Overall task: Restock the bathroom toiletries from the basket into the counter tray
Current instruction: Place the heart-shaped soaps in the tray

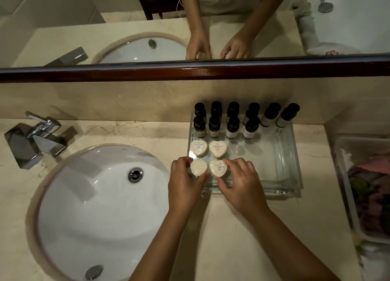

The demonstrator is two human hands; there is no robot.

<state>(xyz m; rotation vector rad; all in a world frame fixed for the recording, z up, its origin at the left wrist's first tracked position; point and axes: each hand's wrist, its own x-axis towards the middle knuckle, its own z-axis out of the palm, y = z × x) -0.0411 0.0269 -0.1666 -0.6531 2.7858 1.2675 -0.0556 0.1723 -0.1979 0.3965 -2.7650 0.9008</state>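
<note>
Pinching one heart soap each, left soap [199, 168] & right soap [218, 167], left hand [185, 185] & right hand [240, 183] sit side by side, fingers curled, at front-left corner of glass tray [293, 175]. Sink [84, 206] just left; tray's right half is open glass. Inside: two more heart soaps [218, 148], ten dark-capped bottles [232, 128] at back. Basket [341, 171] far right, contents blurry.

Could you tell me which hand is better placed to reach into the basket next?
Probably the right hand, holding the labelled soap: the basket sits right of the glass tray, on its side. The left hand, holding the plain soap, is by the sink.
</note>
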